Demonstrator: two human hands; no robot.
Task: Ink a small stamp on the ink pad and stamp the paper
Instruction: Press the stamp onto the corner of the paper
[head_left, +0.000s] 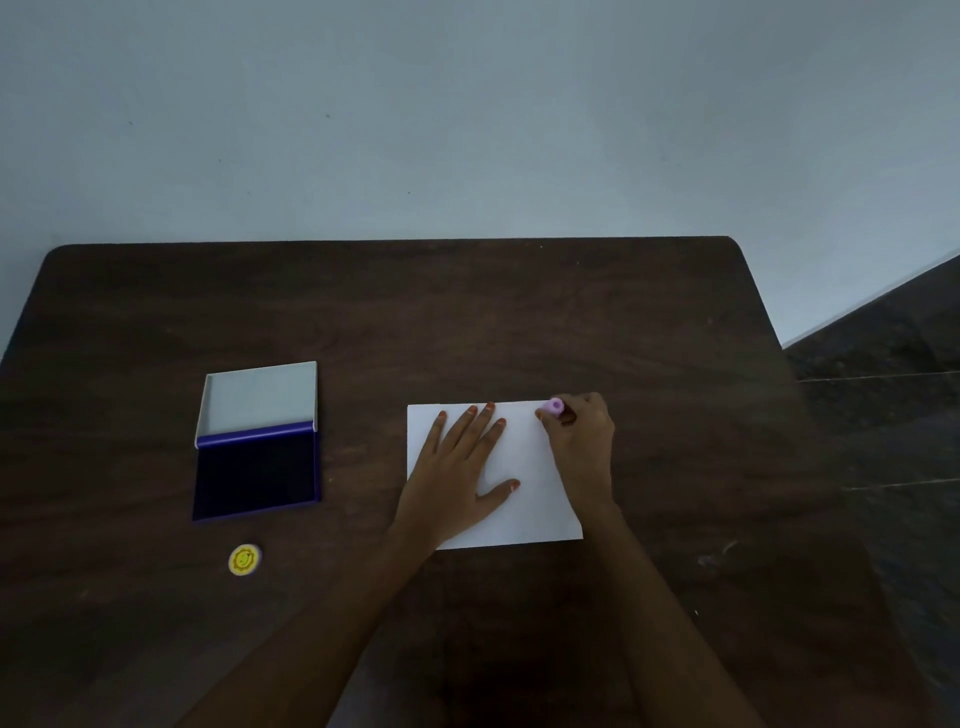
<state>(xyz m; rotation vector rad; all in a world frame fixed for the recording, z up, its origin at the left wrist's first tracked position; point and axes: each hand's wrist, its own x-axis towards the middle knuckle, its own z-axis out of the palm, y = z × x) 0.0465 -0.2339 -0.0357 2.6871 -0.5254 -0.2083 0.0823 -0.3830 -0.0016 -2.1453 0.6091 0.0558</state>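
Far left, the ink pad (258, 470) lies open. The left hand (457, 467) rests flat, fingers spread, steadying the light, slippery paper (530, 499). The right hand (579, 441) pinches the small, rigid stamp (555, 408) at the paper's far right corner.

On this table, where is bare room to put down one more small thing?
Free: the wide strip of table behind the open ink pad and the paper; also the gap between these two. Crowded: the paper itself, where the left hand lies flat and the right hand holds the small stamp.
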